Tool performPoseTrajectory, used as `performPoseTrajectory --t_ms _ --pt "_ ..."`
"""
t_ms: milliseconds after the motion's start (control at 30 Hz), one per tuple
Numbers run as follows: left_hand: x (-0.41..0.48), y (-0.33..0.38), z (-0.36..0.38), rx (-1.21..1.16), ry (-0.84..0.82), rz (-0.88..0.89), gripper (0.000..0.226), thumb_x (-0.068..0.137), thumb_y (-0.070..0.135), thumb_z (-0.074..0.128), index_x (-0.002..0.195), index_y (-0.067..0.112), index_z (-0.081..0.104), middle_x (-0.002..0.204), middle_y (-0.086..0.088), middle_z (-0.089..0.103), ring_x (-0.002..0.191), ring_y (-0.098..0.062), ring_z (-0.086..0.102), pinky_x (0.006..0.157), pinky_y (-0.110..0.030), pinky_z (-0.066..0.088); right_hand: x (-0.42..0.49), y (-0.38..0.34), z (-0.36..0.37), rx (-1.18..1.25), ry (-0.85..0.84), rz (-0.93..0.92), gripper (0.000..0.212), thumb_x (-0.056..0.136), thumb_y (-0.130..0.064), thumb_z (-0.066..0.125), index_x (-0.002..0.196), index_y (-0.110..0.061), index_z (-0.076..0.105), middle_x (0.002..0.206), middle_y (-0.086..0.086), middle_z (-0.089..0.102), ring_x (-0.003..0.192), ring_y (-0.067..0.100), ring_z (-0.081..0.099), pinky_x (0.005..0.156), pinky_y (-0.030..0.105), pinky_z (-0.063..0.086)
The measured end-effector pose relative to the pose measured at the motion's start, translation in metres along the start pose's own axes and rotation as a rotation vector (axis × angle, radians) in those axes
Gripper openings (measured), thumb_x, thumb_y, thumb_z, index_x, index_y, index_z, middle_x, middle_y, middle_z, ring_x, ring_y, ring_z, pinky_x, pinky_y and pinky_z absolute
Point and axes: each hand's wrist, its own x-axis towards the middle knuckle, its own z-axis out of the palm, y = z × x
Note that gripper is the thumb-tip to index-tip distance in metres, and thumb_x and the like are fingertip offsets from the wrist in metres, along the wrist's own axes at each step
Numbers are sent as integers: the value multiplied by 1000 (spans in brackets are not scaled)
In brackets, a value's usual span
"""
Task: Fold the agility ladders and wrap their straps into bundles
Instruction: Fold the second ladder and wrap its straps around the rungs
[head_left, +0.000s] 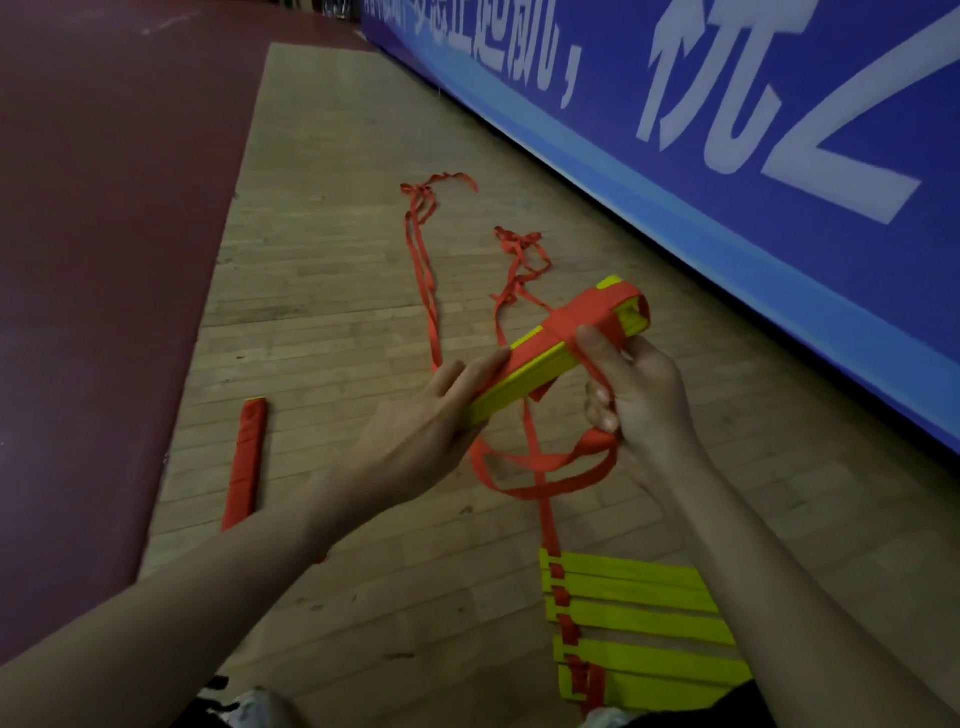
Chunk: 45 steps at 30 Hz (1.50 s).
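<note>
Folded ladder (524, 371) held above the floor, near end clasped in left grip (441, 410); red strap (543, 461) partly wound round far end, pinched in right grip (639, 395). Second ladder (639, 623) laid flat on the floor beneath right forearm

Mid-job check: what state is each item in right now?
Held ladder bundle: rungs stacked, partly strap-wrapped, off the floor.
Red strap: slack loop hanging, not yet wound.
Left hand: grips the bundle's near end.
Right hand: pinches the strap.
Red floor bundle: fully wrapped, lying flat.
Yellow rungs on floor: gathered, unwrapped.
Loose straps: stretched along floor, ends tangled.
</note>
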Motion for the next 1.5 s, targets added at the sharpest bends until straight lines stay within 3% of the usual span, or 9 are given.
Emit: performPoseTrajectory --t_ms 233,433,700,833,1000,1167,1367,1433,1500 --pt "7 -6 -8 55 -124 -152 68 97 29 52 152 35 13 137 -1 44 106 -28 58 74 -30 43 -6 25 -1 -235 -38 3 13 86 -13 69 88 -3 60 65 7 71 53 19 67 54 30 56" --pt "15 -10 -24 -298 -134 -179 63 88 9 67 142 21 37 117 11 48 76 8 42 67 4 32 -6 17 4 -76 -89 121 25 75 -30 71 84 -7 66 51 -1 59 42 9 54 44 21 46" --pt "14 -10 -51 -824 -372 -261 49 84 5 69 125 18 47 102 -7 68 79 -21 68 66 -42 59 -4 20 -2 -153 -46 -45 28 70 -42 73 81 -19 63 36 -1 41 24 10 32 30 13 25" --pt "14 -9 -52 -1092 -512 -278 54 83 5 69 131 12 45 110 -17 67 82 -35 66 67 -43 56 -3 23 1 -33 -96 -49 35 68 -44 78 93 -23 64 36 -2 40 24 9 30 32 14 23" --pt "16 -12 -48 -1304 -719 -325 54 86 8 58 138 19 45 119 -24 63 84 -38 69 66 -40 58 -3 16 1 90 -187 4 21 67 -40 80 64 -24 68 31 -4 35 21 6 27 33 16 20" --pt "22 -10 -48 -1110 -650 -409 51 85 22 69 132 28 51 112 -14 69 89 -34 70 68 -37 58 -1 14 5 89 -52 62 29 73 -37 72 77 -10 61 33 -6 32 24 6 26 33 17 21" --pt "20 9 -33 -614 -372 -428 50 73 22 83 114 7 57 100 -16 66 74 -13 63 69 -25 55 6 16 9 85 31 141 29 86 -29 68 75 -8 52 35 -7 33 25 6 26 32 18 21" --pt "18 14 -25 -457 -285 -392 52 71 23 85 107 6 52 87 -4 58 70 -10 55 57 -12 42 5 17 11 96 48 161 27 87 -28 68 80 -7 54 35 -7 32 26 5 26 32 18 21" --pt "15 14 -18 -192 -198 -338 53 73 33 81 109 13 48 87 2 53 77 -16 53 59 -19 35 6 17 12 111 69 163 28 86 -28 69 77 -7 53 36 -7 33 27 5 26 32 19 22"
